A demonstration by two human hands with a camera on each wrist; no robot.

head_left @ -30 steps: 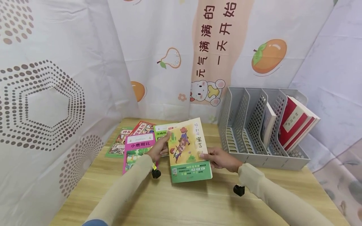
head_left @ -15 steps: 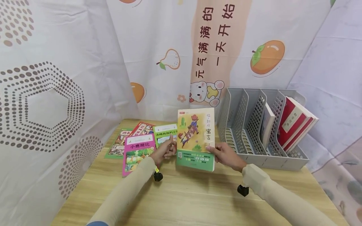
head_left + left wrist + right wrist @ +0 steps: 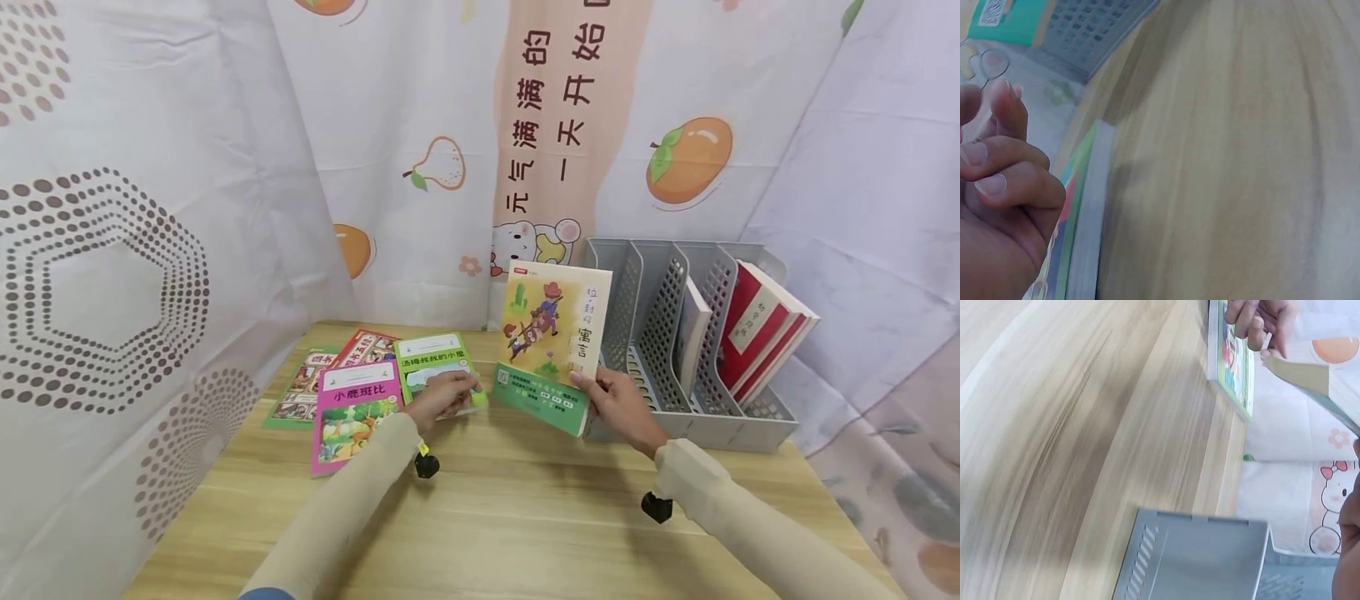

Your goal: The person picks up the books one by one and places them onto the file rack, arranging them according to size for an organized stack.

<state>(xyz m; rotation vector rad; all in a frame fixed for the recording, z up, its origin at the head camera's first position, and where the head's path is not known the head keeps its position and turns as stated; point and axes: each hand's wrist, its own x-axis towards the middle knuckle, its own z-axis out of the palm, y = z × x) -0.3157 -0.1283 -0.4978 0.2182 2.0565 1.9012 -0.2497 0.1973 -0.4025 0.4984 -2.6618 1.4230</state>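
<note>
Pink Bambi book point(image 3: 354, 415): lay left of the left fingers.
Left hand point(image 3: 444, 395): fingers curved loosely above green Uncle Tom's Cabin point(image 3: 432, 363).
La Fontaine fables point(image 3: 553, 342): tilted, raised left of the right fingers.
Right hand point(image 3: 621, 410): thumb and fingers clamped its edge.
Grey file rack point(image 3: 723, 429): stood beyond the right fingers.

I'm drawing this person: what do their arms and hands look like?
The long sleeves are cream, with a black piece below each wrist and a yellow tag by the left one. A blue patch shows at the left sleeve's end. The left hand and right hand wear no gloves.
</note>
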